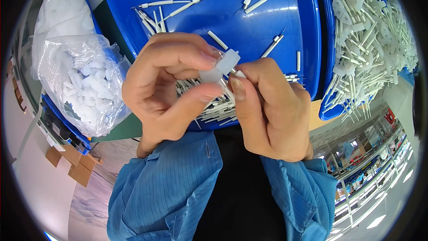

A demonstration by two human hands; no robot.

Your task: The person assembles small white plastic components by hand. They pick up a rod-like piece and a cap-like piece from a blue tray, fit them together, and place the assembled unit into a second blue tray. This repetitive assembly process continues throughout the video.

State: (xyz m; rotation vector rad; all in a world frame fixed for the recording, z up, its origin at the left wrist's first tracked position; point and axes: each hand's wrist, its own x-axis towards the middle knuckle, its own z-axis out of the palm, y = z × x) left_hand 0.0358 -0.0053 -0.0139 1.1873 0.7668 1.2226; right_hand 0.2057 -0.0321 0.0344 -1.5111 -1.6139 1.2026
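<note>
Between the thumb and fingers of my left hand [160, 78] is a small translucent white plastic cap [228, 61], tilted up to the right. My right hand [278, 111] pinches a slim white rod [240, 74] with a shiny metal part right against the cap. Most of the rod is hidden by my fingers, and I cannot tell how far it sits in the cap. Both hands are over a blue tray [209, 6]. Under them lies a pile of white rods with metal ends [218, 109], partly covered by the hands.
A clear plastic bag [84, 80] of small white plastic pieces is on the left. To the right, another blue bin [329, 80] is heaped with rods [356, 62] bearing translucent caps. Loose rods [256, 5] are scattered across the tray. Brown cardboard [80, 169] shows at lower left.
</note>
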